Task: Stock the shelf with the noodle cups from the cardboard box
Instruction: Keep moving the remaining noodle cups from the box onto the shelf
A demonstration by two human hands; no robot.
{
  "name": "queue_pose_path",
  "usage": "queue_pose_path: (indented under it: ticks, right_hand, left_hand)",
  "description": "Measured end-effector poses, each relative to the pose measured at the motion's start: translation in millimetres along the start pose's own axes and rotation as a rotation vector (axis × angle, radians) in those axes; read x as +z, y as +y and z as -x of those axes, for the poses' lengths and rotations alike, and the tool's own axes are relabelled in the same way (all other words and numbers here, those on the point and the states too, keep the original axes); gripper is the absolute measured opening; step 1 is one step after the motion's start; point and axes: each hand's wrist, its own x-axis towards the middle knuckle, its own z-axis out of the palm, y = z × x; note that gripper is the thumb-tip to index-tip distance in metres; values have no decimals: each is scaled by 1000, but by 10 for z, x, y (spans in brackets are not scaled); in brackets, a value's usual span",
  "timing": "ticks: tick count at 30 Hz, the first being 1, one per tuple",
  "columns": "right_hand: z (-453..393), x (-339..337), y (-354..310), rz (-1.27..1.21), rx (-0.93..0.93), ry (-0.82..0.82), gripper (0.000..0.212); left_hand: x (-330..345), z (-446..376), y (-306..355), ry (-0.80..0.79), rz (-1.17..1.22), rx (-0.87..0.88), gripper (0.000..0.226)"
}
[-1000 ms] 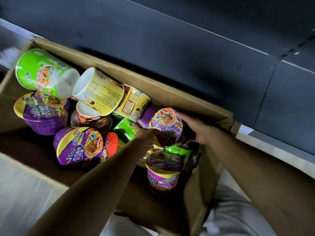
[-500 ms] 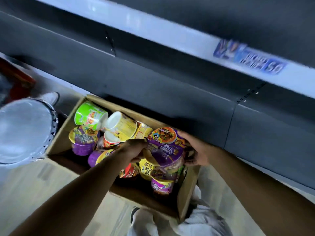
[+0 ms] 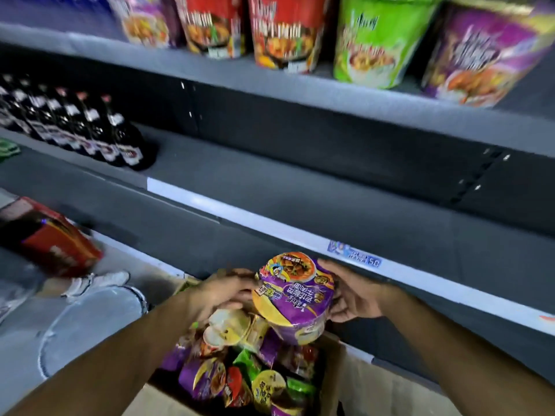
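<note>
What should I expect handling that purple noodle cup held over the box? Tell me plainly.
The purple noodle cup is probably light for its size: both the left hand and right hand hold it with little apparent strain. Its glossy wrap may feel slippery. The round, tapered body would likely roll in a curve if laid sideways, like those lying tumbled in the cardboard box.

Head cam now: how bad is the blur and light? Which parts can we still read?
Head view: motion blur smears the upper-shelf noodle packs and the bottles; the purple noodle cup between the left hand and right hand is sharpest, print mostly legible; light dim, shelf back dark; wide-angle lens bends the shelf edge.
</note>
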Motion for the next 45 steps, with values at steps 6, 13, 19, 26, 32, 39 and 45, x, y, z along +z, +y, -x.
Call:
queue_pose_path:
  ticks: [6, 13, 19, 26, 32, 39, 45]
  right_hand:
    - [657, 62, -541, -14, -111, -67, 72]
    - [1419, -7, -1011, 12, -252, -312, 91]
    - [1926, -228, -1348, -1, -332, -439, 98]
    - [2503, -510, -1751, 76, -443, -408, 111]
    - [2847, -708, -1977, 233, -586, -343, 103]
    - [3182, -978, -2223, 237, -713, -211, 109]
    - [3503, -1174, -2374, 250, -874, 48, 91]
  left_hand:
    - [-190, 641, 673, -38, 21, 139, 19]
    - [-148, 1210, 1212, -116, 38, 441, 79]
    - [-51, 1442, 1754, -185, -14, 638, 81]
    - [89, 1456, 2391, -111, 90, 735, 72]
    - [243, 1498, 2872, -73, 154, 803, 69]
    - [398, 1534, 3388, -83, 143, 861, 75]
    - [640, 1496, 3744, -74, 254, 867, 82]
